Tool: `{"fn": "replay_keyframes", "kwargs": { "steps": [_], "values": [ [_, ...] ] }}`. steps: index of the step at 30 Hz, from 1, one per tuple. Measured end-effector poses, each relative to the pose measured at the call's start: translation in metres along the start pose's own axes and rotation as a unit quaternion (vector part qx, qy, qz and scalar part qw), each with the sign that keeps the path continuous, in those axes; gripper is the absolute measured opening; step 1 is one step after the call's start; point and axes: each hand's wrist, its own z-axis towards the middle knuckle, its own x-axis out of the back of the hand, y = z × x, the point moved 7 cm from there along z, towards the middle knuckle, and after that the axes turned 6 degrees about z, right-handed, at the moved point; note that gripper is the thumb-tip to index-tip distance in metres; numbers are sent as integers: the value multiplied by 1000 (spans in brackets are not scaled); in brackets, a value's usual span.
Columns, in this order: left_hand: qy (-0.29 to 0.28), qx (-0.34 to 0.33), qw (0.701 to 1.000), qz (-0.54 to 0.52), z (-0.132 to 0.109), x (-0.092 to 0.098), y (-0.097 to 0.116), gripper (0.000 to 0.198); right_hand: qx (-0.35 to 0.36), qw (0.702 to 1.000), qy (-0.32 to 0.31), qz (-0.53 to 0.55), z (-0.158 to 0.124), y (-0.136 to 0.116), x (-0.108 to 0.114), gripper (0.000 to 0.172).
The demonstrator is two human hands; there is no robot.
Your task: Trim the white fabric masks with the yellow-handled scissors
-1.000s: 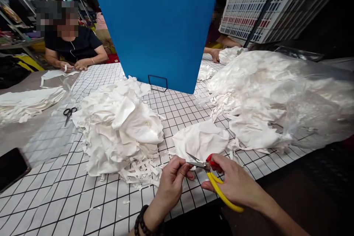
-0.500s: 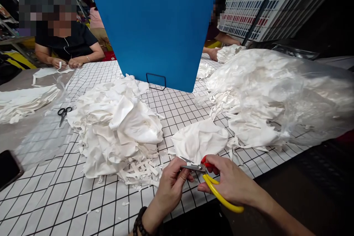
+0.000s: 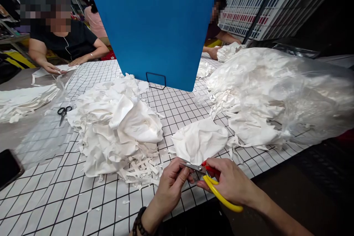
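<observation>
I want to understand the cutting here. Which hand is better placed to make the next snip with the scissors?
The right hand. It already grips the yellow and red scissors by the handle. The left hand only pinches near the blades, beside the white cloth piece.

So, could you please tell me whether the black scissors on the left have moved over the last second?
No. The black scissors lie at the same spot beside the left white fabric pile; only the camera shifted.

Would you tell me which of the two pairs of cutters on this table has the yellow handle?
The snips in the person's right hand, near the table's front edge. The other pair, the scissors lying loose far left, has black handles.
</observation>
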Motion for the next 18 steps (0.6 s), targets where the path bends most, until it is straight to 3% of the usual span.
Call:
{"fn": "replay_keyframes", "kwargs": {
  "steps": [12, 15, 18],
  "values": [
    [-23, 24, 997, -65, 2, -1, 0, 23, 36, 999, 28, 4, 2, 5, -5, 31],
    [-20, 22, 998, -55, 3, 1, -1, 23, 10, 994, 14, 113, 2, 20, -10, 35],
    [-16, 10, 999, -37, 2, 4, 0, 25, -59, 951, 4, 304, 5, 42, -15, 34]
  ]
}}
